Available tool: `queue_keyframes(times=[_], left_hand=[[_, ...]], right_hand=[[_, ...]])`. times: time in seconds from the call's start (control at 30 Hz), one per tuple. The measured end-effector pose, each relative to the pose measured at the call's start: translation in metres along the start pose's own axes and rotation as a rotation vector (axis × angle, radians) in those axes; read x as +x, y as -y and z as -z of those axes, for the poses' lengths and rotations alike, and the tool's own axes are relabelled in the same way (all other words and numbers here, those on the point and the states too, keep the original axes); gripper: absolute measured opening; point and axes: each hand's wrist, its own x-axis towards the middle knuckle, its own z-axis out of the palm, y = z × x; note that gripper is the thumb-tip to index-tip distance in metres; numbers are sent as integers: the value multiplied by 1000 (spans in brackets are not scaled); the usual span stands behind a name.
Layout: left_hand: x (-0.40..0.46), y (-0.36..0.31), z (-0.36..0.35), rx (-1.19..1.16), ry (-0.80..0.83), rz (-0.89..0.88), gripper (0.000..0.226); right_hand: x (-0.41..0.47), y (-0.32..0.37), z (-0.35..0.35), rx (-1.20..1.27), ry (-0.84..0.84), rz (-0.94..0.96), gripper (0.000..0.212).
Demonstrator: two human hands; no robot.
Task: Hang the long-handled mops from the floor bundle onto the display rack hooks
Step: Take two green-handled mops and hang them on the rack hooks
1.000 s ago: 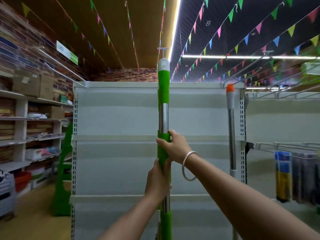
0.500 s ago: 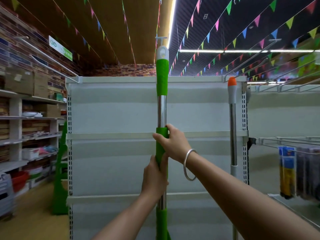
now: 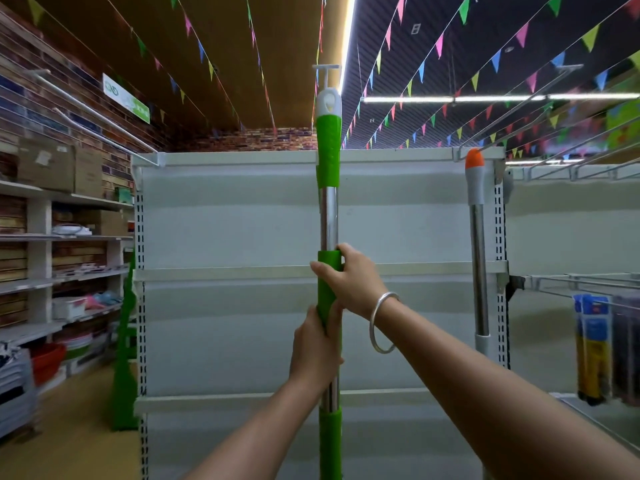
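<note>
The green mop handle (image 3: pixel 328 216) stands upright in the middle of the view, held in front of the white display rack (image 3: pixel 242 216), its white hanging cap (image 3: pixel 328 102) raised at twelve o'clock above the rack's top rail. Both hands are closed round the shaft: the right hand (image 3: pixel 349 277), with a silver bangle (image 3: pixel 382 322) at its wrist, wraps the green sleeve, and the left hand (image 3: pixel 313 349) grips just below it at six o'clock. The stacked two-handed hold probably serves to steady a long, top-heavy pole while its cap is steered up toward the hook (image 3: pixel 326 72), a pale T-shaped end showing directly above the cap. Whether the cap's hole has already caught that hook cannot be told, since the two overlap against the bright ceiling strip. At three o'clock a second mop with an orange cap (image 3: pixel 474 178) stands against the rack's right upright, apparently hanging from a hook there. The mop head and the floor bundle are cut off below the frame, and the right-hand racks are blurred.
</note>
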Motion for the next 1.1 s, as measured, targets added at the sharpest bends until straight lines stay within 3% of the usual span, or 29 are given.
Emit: queue_keyframes(times=[0.23, 0.33, 0.53, 1.1], left_hand=[[18, 19, -8, 101, 14, 56, 13], [32, 23, -12, 105, 60, 92, 17], [56, 37, -19, 117, 78, 124, 28], [81, 52, -37, 121, 67, 110, 22]], right_hand=[[14, -19, -14, -2, 45, -81, 31], [25, -31, -18, -3, 42, -121, 37], [42, -50, -31, -2, 51, -139, 29], [48, -66, -36, -81, 50, -149, 49]])
